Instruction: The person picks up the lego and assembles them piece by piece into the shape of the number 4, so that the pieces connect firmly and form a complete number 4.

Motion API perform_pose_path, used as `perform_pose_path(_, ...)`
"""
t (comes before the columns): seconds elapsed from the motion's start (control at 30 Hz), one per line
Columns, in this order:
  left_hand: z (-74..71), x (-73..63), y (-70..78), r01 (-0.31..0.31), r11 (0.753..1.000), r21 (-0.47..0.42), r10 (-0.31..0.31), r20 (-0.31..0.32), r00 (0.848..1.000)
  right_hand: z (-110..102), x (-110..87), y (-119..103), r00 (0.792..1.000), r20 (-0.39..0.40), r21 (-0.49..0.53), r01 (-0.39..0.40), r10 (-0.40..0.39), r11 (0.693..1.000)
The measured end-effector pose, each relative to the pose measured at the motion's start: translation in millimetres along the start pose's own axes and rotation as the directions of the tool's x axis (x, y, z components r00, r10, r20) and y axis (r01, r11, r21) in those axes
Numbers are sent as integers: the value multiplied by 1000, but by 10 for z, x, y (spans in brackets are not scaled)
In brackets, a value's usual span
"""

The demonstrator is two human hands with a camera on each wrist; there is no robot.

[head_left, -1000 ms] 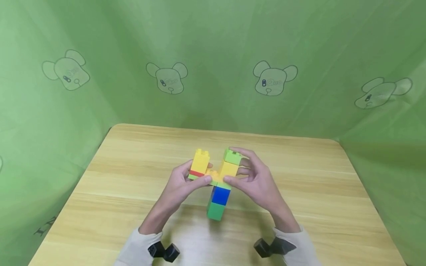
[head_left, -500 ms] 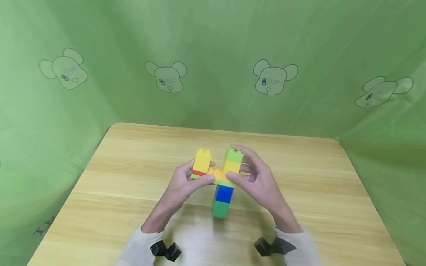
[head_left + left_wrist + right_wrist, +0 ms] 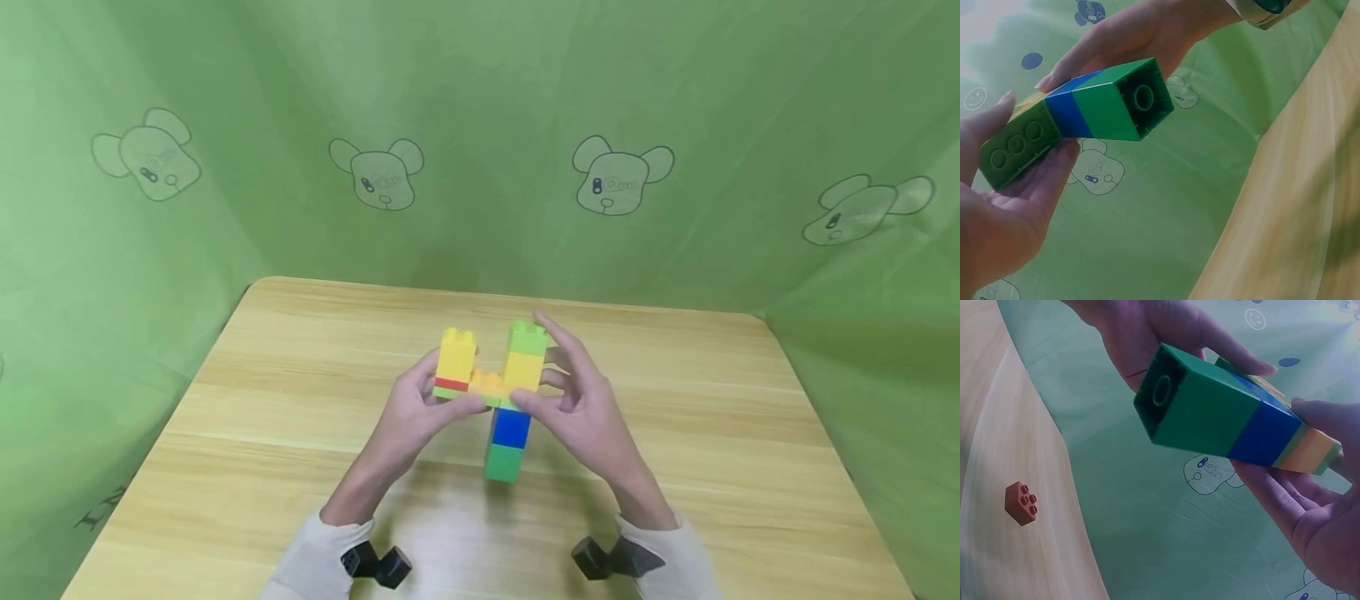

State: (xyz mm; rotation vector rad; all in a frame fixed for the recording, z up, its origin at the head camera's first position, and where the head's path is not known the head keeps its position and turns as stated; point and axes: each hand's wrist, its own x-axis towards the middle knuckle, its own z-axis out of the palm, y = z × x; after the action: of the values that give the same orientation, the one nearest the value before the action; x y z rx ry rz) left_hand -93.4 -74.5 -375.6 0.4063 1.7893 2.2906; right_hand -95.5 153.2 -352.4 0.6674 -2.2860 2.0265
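Note:
Both hands hold one assembly of toy building blocks up over the table. Its stem is a green brick under a blue brick; the green brick's hollow underside shows in both wrist views. Across the stem lies a lime plate, with a yellow brick over a red layer at left and a lime brick on yellow at right. My left hand pinches the plate's left end, thumb in front. My right hand grips the right column, thumb in front, index finger extended beside the lime brick.
A loose red brick with studs lies on the wooden table, seen only in the right wrist view. Green printed cloth hangs around the table's back and sides. Each sleeve carries a black wrist device.
The assembly has moved slightly up and to the right in both hands, and its stem looks shorter from above. My right index finger has lifted off the lime brick's top.

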Motion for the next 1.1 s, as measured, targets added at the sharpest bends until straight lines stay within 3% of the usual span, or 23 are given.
perform_pose_path(0.13, 3, 7, -8, -65, 998, -19, 66, 28, 997, -9, -2, -12, 999, -38, 30, 1, 0, 1000)
perform_pose_path(0.23, 8, 12, -17, -95, 995, 13, 95, 1, 996, -12, -4, -26, 999, -37, 39, -8, 10, 999)
perform_pose_path(0.4, 10, 8, -32, -80, 996, 27, 81, -27, 996, -10, 0, -29, 999, -23, 31, -23, 24, 999)
perform_pose_path(0.63, -28, 2, -37, -57, 998, 21, 57, -1, 998, -19, -7, -7, 999, -32, 32, -7, 8, 999)
perform_pose_path(0.73, -95, -7, -42, -53, 998, 29, 53, -16, 998, -42, -13, 7, 999, -52, 28, 2, -1, 1000)
perform_pose_path(0.87, -264, 17, -112, -80, 987, 136, 92, -87, 992, -74, -18, 12, 997, -81, 22, -2, 4, 1000)
perform_pose_path(0.93, -362, 43, -185, -73, 969, 237, 105, -123, 987, -84, -21, 6, 997, -83, 20, -3, 5, 1000)
perform_pose_path(1.0, -441, 76, -282, -49, 925, 378, 110, -141, 984, -88, -23, -1, 997, -80, 24, -1, 3, 1000)
perform_pose_path(1.03, -473, 90, -335, -32, 891, 452, 105, -136, 985, -92, -24, -3, 997, -79, 24, 2, -1, 1000)
perform_pose_path(1.1, -517, 117, -451, -24, 788, 616, 107, -99, 989, -97, -26, -9, 997, -75, 27, 10, -8, 1000)
